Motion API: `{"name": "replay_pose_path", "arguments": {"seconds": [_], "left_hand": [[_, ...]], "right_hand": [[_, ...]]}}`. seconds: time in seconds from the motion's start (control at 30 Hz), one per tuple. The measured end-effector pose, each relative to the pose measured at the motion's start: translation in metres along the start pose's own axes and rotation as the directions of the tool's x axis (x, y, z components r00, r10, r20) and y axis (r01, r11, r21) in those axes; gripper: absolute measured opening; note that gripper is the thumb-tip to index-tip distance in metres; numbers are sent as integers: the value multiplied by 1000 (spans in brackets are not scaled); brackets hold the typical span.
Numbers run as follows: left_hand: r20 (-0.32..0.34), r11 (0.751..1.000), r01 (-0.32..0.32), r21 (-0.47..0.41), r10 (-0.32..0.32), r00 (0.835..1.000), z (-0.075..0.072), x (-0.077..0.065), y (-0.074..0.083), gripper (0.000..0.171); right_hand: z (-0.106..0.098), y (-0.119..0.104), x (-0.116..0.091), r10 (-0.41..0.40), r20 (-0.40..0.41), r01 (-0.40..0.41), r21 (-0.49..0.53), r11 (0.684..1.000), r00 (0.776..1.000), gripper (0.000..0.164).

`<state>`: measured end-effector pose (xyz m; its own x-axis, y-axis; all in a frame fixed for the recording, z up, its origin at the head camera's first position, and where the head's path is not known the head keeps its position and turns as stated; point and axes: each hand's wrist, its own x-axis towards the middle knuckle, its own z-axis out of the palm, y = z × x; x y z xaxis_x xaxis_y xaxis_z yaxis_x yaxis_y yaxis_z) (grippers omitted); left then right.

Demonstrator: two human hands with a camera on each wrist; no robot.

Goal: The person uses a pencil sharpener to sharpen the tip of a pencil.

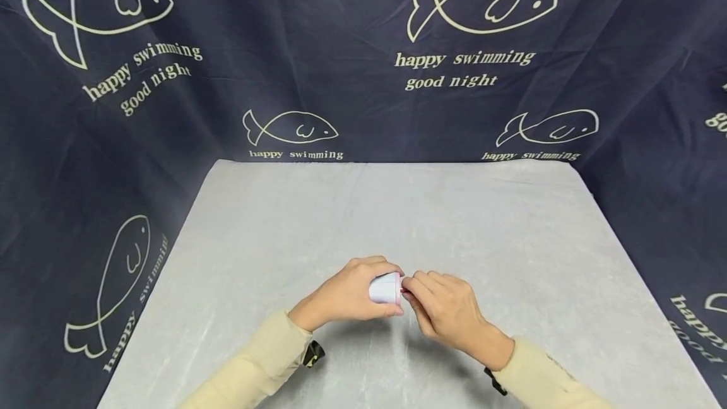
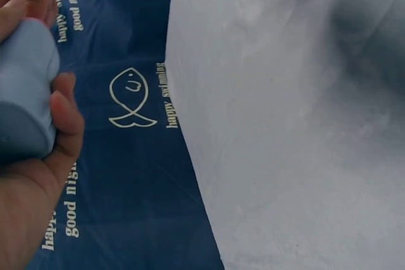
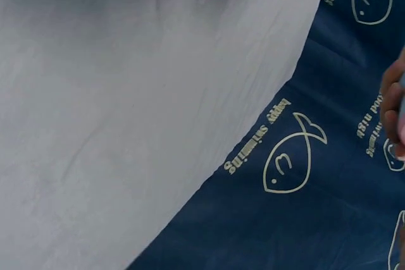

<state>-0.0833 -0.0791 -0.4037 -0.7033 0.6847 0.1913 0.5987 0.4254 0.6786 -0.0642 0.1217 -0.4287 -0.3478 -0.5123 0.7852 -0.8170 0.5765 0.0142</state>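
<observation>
A small pale-blue container [image 1: 385, 290] with a pink rim lies sideways in my left hand [image 1: 354, 294], whose fingers and thumb curl round it. In the left wrist view its smooth, rounded body [image 2: 25, 86] shows its wide base toward the camera. My right hand [image 1: 445, 308] is at the pink-rimmed end, thumb and forefinger pinching a small red piece there; I cannot tell what that piece is, as the fingers cover most of it. Both hands are above the table near its front middle. At the right wrist view's edge only some fingers [image 3: 391, 109] show.
A light grey cloth covers the table [image 1: 397, 213]. Behind it and at both sides hangs a dark blue curtain [image 1: 363, 36] printed with fish outlines and lettering. Dark straps show at both sleeve cuffs [image 1: 284, 339].
</observation>
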Motion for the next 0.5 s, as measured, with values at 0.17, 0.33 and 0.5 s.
{"name": "replay_pose_path", "arguments": {"seconds": [0.17, 0.33, 0.5], "left_hand": [[-49, 991, -105, 86, 110, 993, 4, -1, -2, 38], [-43, 971, -153, 182, 163, 986, 7, -2, -5, 39], [-16, 964, -154, 216, 161, 987, 8, -3, -6, 40]], "right_hand": [[-5, -5, 3, 197, 128, -215, 153, 965, 972, 25], [-9, -7, 4, 296, 251, -351, 215, 911, 921, 13], [-10, -8, 2, 339, 322, -417, 216, 883, 884, 18]]}}
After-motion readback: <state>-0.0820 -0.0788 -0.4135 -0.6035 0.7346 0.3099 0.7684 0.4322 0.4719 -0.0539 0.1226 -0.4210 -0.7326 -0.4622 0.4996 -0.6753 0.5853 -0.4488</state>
